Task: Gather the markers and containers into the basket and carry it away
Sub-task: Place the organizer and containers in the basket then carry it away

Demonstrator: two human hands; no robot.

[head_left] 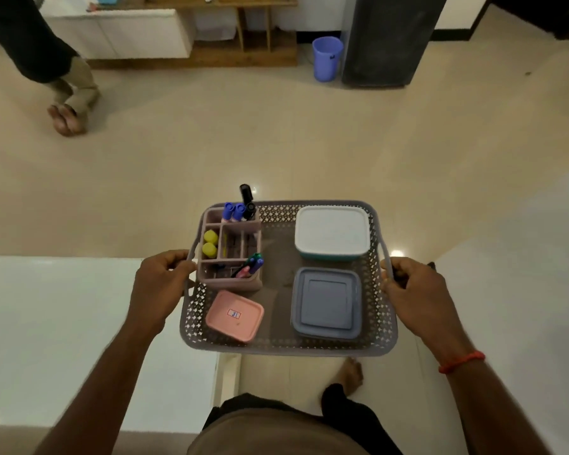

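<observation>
Pale tiled floor [276,133] across most of the view. White surfaces low on the left [63,339] and on the right [523,290], a gap between them. Tall dark cabinet [388,37] far right at the back, with a wooden shelf unit [243,50] to its left and a blue bucket [326,57] on the floor between the two. Second person's leg [69,93] and bare foot at upper left, well apart.

Grey perforated basket [276,339] held level over the gap, in front of the body, with a bare foot visible under its near edge.

Left hand [160,284] clenched round the left handle, thumb on top. Right hand [414,290] clenched round the right handle, a red thread [462,361] on that wrist.

Inside the basket:
- far right: white-lidded container [332,231] with a teal base, lid on
- near right: grey-blue container [326,303], lid on, just beside the white-lidded one
- far left: mauve divided organiser [230,247], against the left wall
- near left: pink container [234,315], tilted, one edge up against the organiser

In the organiser:
- far compartment: blue-capped markers [233,210] upright, black marker [247,195] taller beside them
- near compartment: leaning markers [252,266], tips out over the rim
- left compartment: two yellow caps [210,243]
</observation>
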